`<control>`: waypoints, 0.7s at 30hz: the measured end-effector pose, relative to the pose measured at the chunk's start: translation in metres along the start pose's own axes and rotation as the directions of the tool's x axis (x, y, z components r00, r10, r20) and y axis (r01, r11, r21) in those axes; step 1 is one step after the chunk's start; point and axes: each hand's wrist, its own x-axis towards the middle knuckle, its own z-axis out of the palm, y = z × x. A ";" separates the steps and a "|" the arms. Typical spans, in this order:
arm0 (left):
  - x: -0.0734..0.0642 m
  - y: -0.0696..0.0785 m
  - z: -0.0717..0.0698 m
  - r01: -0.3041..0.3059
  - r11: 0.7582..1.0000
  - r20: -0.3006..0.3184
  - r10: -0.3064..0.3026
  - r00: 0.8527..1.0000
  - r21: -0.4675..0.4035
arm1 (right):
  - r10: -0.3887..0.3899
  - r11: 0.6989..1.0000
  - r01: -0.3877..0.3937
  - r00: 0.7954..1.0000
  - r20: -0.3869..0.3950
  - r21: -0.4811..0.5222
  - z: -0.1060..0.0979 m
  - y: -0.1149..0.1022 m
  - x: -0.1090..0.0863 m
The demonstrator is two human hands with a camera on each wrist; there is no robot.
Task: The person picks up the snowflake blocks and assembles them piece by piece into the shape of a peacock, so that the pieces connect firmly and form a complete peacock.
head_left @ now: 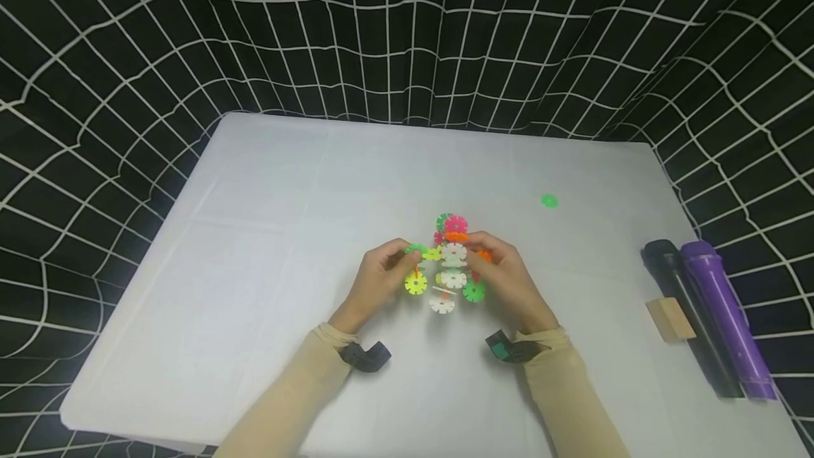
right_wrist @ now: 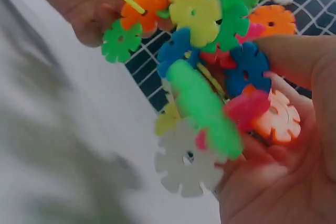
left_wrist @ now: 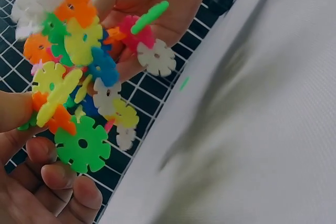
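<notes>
Between both hands, above the white table, is a structure of interlocking notched plastic discs (head_left: 453, 280) in white, yellow, green, orange, pink and blue. My left hand (head_left: 375, 281) pinches one side of it between thumb and fingers. In the left wrist view, a green disc (left_wrist: 83, 144) hangs just in front of those curled fingertips. From the opposite side my right hand (head_left: 509, 280) grips the structure, its thumb close to a blue disc (right_wrist: 249, 68) in the right wrist view. Part of the right fingers is hidden behind the discs.
A single green disc (head_left: 550, 201) lies on the white table (head_left: 286, 182) beyond the right hand. At the right edge are a black tube (head_left: 693, 324), a purple tube (head_left: 728, 324) and a wooden block (head_left: 670, 319). A black gridded curtain (head_left: 394, 34) surrounds the back and sides.
</notes>
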 end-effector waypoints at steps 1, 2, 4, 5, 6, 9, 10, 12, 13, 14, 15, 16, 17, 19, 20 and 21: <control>0.000 0.000 0.000 -0.002 1.000 0.001 0.002 1.000 0.005 | 0.005 1.000 -0.005 1.000 -0.010 0.001 0.001 0.001 0.001; 0.000 -0.001 0.000 -0.002 1.000 0.002 0.002 1.000 0.006 | 0.004 1.000 -0.004 1.000 -0.021 -0.002 0.002 0.001 0.001; 0.000 -0.001 0.000 0.000 1.000 0.005 0.000 1.000 0.010 | -0.003 1.000 0.003 0.999 -0.034 0.009 0.003 0.001 0.001; 0.000 -0.002 0.000 0.002 1.000 0.008 -0.002 1.000 0.011 | -0.011 1.000 0.011 0.999 -0.039 0.018 0.004 0.001 0.002; 0.000 -0.002 0.000 0.003 1.000 0.012 -0.004 1.000 0.012 | -0.021 0.999 0.022 0.999 -0.042 0.026 0.004 0.001 0.002; 0.000 -0.003 0.000 0.006 1.000 0.030 -0.006 1.000 0.011 | -0.054 0.998 0.055 0.997 -0.046 0.036 0.006 0.002 0.002; 0.000 -0.003 0.000 0.004 1.000 0.037 -0.005 0.999 0.014 | -0.063 0.997 0.065 0.997 -0.047 0.032 0.007 0.002 0.002; 0.001 -0.004 0.000 0.000 1.000 0.045 -0.001 0.999 0.021 | -0.082 0.996 0.084 0.995 -0.050 0.028 0.008 0.002 0.002; 0.001 -0.004 0.000 -0.002 1.000 0.047 0.001 0.999 0.024 | -0.090 0.995 0.091 0.995 -0.052 0.025 0.008 0.002 0.003; 0.001 -0.004 0.000 -0.001 1.000 0.047 0.000 0.999 0.029 | -0.098 0.995 0.100 0.994 -0.056 0.023 0.009 0.002 0.003; 0.001 -0.004 0.000 0.000 0.999 0.046 -0.002 0.999 0.035 | -0.102 0.994 0.103 0.993 -0.056 0.020 0.009 0.002 0.003; 0.001 -0.005 0.000 0.005 0.999 0.043 -0.006 0.999 0.039 | -0.109 0.994 0.110 0.992 -0.058 0.018 0.009 0.002 0.003; 0.001 -0.005 0.001 0.011 0.999 0.038 -0.012 0.999 0.043 | -0.114 0.993 0.115 0.992 -0.059 0.020 0.010 0.002 0.003; 0.002 -0.005 0.001 0.025 0.999 0.032 -0.027 0.999 0.048 | -0.120 0.993 0.121 0.991 -0.056 0.012 0.010 0.001 0.004; 0.001 -0.006 0.001 0.031 0.998 0.027 -0.033 0.999 0.052 | -0.118 0.993 0.118 0.992 -0.053 0.008 0.010 0.002 0.004; 0.002 -0.006 0.001 0.039 0.998 0.023 -0.040 0.999 0.054 | -0.115 0.993 0.115 0.992 -0.051 0.003 0.010 0.002 0.004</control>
